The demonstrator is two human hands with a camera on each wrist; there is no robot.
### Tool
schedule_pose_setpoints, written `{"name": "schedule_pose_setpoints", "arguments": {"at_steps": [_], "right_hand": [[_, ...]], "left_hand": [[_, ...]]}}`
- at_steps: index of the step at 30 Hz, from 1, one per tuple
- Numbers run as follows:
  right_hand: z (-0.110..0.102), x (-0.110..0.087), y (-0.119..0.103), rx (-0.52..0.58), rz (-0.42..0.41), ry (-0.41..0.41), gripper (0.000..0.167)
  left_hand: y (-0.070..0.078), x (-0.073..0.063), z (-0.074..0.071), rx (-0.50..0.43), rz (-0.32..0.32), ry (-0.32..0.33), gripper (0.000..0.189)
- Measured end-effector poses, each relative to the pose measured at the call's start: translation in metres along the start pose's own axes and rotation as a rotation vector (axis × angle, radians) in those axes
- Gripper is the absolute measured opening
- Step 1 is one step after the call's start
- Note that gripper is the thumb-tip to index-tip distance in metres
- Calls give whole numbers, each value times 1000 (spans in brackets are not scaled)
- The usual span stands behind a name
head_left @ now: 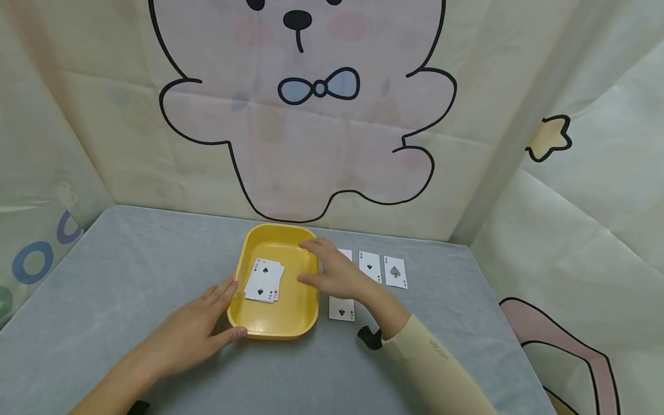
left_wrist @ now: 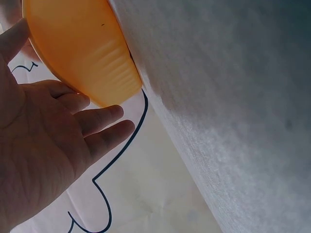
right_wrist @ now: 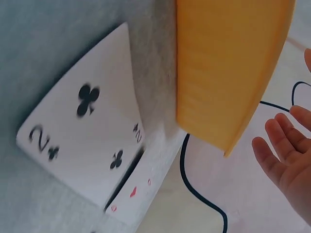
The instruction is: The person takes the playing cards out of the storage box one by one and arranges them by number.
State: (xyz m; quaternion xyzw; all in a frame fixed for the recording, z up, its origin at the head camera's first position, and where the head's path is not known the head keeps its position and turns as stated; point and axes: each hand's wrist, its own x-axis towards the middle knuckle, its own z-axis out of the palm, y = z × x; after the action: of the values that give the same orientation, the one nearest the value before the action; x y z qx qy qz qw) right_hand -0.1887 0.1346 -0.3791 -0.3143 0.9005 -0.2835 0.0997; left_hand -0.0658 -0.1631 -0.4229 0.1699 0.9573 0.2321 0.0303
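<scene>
A yellow plastic tray (head_left: 298, 317) sits on the table with a small stack of playing cards in it, a two of spades (head_left: 262, 279) on top. The left hand (head_left: 199, 325) touches the tray's left side, its fingers extended along the wall and the thumb at the near corner. Over the tray's right rim hovers the right hand (head_left: 337, 271), fingers spread and holding nothing. Just right of the tray lies a two of clubs (right_wrist: 82, 116), partly hidden by the right hand in the head view. Beyond it is a red-suit card (right_wrist: 130, 194), mostly covered from above.
An ace of clubs (head_left: 369, 267) and an ace of spades (head_left: 396, 272) lie face up further right. Grey cloth covers the table (head_left: 155, 259). Behind it hangs a fabric backdrop (head_left: 332, 144) with a cartoon animal, and more fabric stands at both sides.
</scene>
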Motion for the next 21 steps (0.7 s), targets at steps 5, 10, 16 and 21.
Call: {"name": "schedule_pose_setpoints", "arguments": {"at_steps": [5, 10, 16, 21], "right_hand": [[7, 8, -8, 22, 0, 0, 69], [15, 19, -16, 10, 3, -5, 67], [28, 30, -25, 18, 40, -31, 67], [41, 38, -28, 25, 65, -57, 68]], "left_hand": [[-1, 0, -1, 2, 7, 2, 101], [-1, 0, -2, 3, 16, 10, 100], [-1, -1, -3, 2, 18, 5, 101], [-2, 0, -3, -8, 12, -16, 103]]}}
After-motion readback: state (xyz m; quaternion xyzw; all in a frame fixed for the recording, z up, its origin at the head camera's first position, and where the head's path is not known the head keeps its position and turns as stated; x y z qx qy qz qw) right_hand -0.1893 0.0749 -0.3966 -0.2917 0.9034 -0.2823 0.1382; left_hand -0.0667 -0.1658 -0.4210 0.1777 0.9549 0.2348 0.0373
